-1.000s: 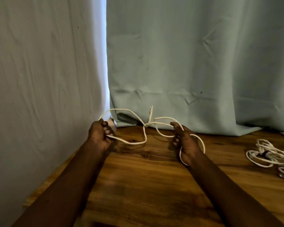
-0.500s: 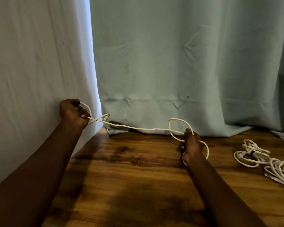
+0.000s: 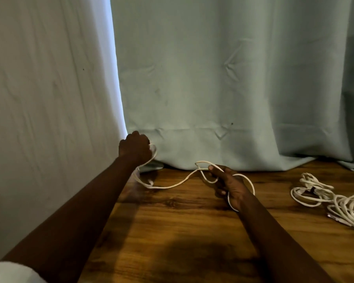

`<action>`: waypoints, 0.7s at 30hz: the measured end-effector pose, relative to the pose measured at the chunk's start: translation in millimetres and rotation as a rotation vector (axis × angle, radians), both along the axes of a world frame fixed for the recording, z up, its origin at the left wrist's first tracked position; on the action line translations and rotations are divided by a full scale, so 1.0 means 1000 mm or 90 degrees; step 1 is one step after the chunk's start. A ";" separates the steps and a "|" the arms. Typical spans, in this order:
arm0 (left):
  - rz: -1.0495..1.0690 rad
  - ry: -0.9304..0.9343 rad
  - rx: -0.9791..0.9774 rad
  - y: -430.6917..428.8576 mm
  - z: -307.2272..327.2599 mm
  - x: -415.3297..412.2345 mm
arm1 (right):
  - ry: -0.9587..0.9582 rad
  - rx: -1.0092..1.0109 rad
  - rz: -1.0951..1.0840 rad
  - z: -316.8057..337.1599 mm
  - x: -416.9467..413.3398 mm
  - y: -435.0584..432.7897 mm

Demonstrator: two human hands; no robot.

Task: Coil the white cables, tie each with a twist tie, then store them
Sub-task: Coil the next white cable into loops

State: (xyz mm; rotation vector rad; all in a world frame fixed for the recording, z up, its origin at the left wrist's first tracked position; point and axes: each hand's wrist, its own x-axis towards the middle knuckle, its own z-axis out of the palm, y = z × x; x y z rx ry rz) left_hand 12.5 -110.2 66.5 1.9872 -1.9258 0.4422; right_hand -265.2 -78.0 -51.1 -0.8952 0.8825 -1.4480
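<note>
While the left grip [image 3: 135,149] and right grip [image 3: 230,185] both clasp the thin white cable [image 3: 166,187], its crossed slack could knot under tension.

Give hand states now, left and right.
Left hand: closed, gripping the white cable.
Right hand: closed, holding the same cable, partly coiled.

The left hand [image 3: 135,149] and right hand [image 3: 231,186] were bare, as were both forearms. A white sleeve [image 3: 10,271] edge showed at the near left.
</note>
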 end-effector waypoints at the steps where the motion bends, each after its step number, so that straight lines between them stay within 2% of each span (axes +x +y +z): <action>1: 0.023 -0.057 0.006 0.001 -0.006 -0.006 | 0.001 -0.002 0.018 0.000 -0.001 0.001; 3: 0.049 -0.189 -0.006 0.002 -0.019 -0.014 | 0.009 0.000 0.037 0.001 -0.004 0.001; 5: 0.017 -0.318 -0.048 0.001 -0.030 -0.017 | 0.031 -0.004 0.061 0.001 -0.004 0.001; 7: -0.075 -0.370 -0.027 -0.001 -0.036 -0.026 | 0.083 -0.014 0.081 0.001 -0.003 0.001; 8: -0.132 -0.345 -0.003 -0.001 -0.036 -0.034 | 0.119 -0.022 0.083 0.002 -0.002 0.001; 11: -0.255 -0.083 0.051 0.004 -0.033 -0.058 | 0.211 -0.042 0.082 0.002 0.007 0.000; 13: -0.272 0.167 0.132 0.001 -0.030 -0.070 | 0.228 -0.070 0.077 0.001 0.015 0.002; 14: -0.251 0.254 0.166 -0.002 -0.029 -0.073 | 0.259 -0.076 0.054 -0.001 0.016 0.001; 16: -0.208 0.291 0.220 -0.008 -0.029 -0.076 | 0.330 -0.073 0.016 -0.004 0.019 0.002; 18: -0.198 0.279 0.259 -0.010 -0.033 -0.073 | 0.332 -0.076 0.005 -0.005 0.021 -0.001; 21: -0.242 0.450 0.241 -0.015 -0.053 -0.064 | 0.281 -0.065 0.005 -0.006 0.022 -0.004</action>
